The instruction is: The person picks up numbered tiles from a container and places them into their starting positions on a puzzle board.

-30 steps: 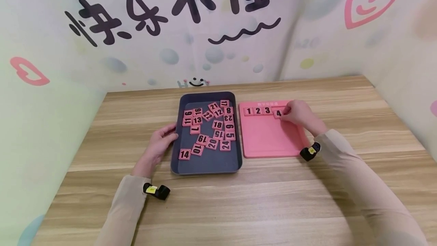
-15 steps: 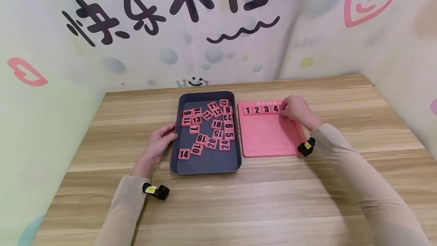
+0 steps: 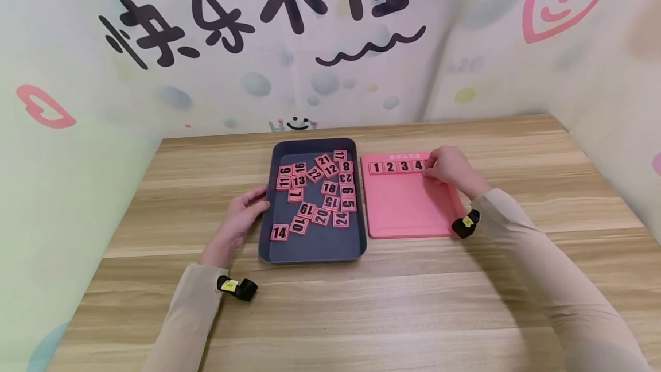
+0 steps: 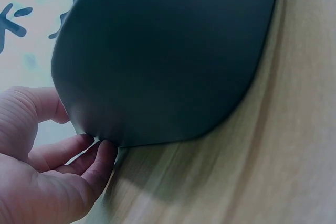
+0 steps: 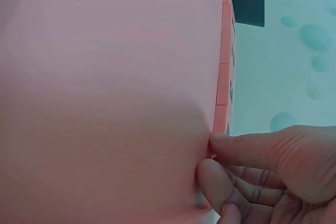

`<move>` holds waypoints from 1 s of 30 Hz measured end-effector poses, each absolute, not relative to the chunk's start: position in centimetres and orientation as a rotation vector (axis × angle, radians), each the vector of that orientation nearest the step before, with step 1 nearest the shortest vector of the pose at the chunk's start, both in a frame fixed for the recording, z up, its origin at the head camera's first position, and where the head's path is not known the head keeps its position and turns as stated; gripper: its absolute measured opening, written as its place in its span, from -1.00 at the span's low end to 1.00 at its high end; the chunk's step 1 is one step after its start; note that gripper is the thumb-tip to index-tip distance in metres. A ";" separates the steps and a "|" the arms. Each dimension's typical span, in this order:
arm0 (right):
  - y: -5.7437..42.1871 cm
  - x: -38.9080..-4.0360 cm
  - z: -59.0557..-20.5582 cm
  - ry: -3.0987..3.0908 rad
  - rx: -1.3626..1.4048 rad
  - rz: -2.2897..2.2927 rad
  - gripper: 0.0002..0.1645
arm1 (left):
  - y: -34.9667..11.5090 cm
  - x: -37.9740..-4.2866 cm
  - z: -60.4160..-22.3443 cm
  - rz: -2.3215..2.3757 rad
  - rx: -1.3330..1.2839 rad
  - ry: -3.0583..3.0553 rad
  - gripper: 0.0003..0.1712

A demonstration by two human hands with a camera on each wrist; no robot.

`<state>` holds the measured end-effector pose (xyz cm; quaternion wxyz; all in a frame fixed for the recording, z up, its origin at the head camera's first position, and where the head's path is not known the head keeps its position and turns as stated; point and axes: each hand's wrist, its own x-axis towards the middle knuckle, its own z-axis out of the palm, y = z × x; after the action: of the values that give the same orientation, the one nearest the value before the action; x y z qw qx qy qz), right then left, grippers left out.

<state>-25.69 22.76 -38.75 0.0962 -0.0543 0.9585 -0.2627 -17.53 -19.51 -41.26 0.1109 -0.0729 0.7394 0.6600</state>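
In the head view a dark blue tray (image 3: 310, 248) holds several pink number tiles, numbers up. My left hand (image 3: 241, 215) grips its left side, thumb at the rim; in the left wrist view the fingertips (image 4: 107, 148) bend against the tray wall (image 4: 168, 56). To the right lies a pink puzzle board (image 3: 405, 205) with tiles 1, 2, 3 and 4 in a row along its top. My right hand (image 3: 450, 168) pinches the number 4 tile (image 3: 418, 166) at its right end, thumb on the edge in the right wrist view, fingers curled.
Tray and board stand side by side, a narrow gap between them, on a wood-grain table (image 3: 330, 314). A printed white backdrop (image 3: 217, 90) rises behind the table and along both sides. A small black camera (image 3: 237, 287) sits on each wrist.
The number 4 tile has gone from slightly low and tilted to level in line with 1, 2 and 3, my right hand moving up with it. The left hand stays at the tray.
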 end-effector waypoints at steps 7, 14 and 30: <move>22.7 -25.6 -38.7 2.826 -0.159 -0.778 -0.85 | -19.5 -17.5 -41.4 1.943 -0.224 2.167 -0.42; 22.6 -25.7 -38.6 2.819 -0.148 -0.803 -0.86 | -19.5 -17.5 -41.2 1.948 -0.217 2.170 -0.42; 22.3 -25.7 -37.3 2.910 -0.234 -0.723 -0.77 | -19.4 -17.5 -41.0 1.930 -0.222 2.174 -0.41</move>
<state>-25.74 22.33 -37.30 0.0672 -0.0776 0.9654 -0.2397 -17.50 -19.39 -41.04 0.1126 -0.0755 0.7409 0.6578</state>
